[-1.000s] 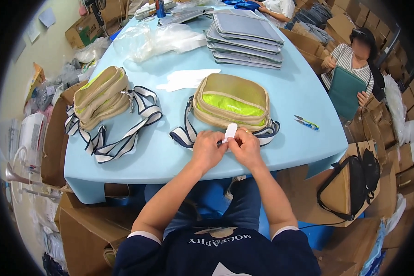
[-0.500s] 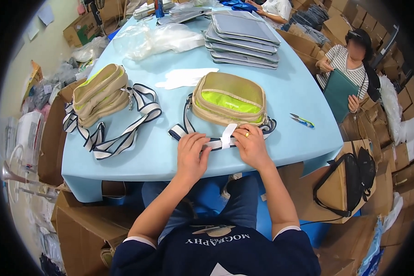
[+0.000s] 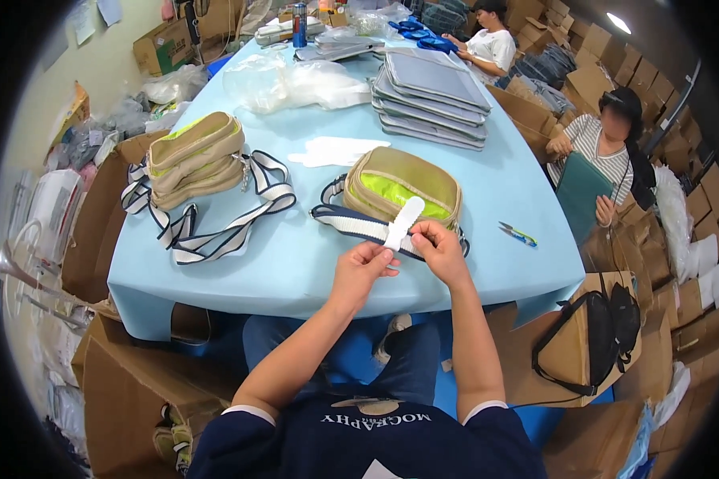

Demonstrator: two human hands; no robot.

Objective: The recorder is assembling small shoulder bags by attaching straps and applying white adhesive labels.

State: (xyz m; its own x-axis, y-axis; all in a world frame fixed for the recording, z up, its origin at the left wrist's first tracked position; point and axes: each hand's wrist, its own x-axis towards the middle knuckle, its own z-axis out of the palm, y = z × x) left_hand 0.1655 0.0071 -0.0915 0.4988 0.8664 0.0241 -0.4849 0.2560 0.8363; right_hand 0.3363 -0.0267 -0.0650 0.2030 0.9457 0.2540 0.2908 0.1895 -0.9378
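A tan and lime-green small bag [image 3: 403,185] with a mesh front lies in front of me on the table. Its folded navy-and-white webbing strap [image 3: 350,221] runs along its near side. A white strip [image 3: 406,221] crosses the strap, with its upper end standing up against the bag. Thumb and fingers of my left hand [image 3: 361,275] pinch the strip's lower end. My right hand [image 3: 443,252] is closed on the strap just right of the strip; its fingertips partly hide the strap there.
Left of the bag lie stacked similar bags [image 3: 196,164] with a striped strap. More white strips [image 3: 335,151], clear plastic [image 3: 303,84] and stacked grey flat cases [image 3: 431,96] lie farther back. Thread snips [image 3: 518,234] rest at right. A co-worker [image 3: 615,152] holds a green case [image 3: 585,195].
The strap and white strip have been lifted nearer the bag's front. My left hand has moved right, from the strap to the strip. The strip's upper end now stands higher.
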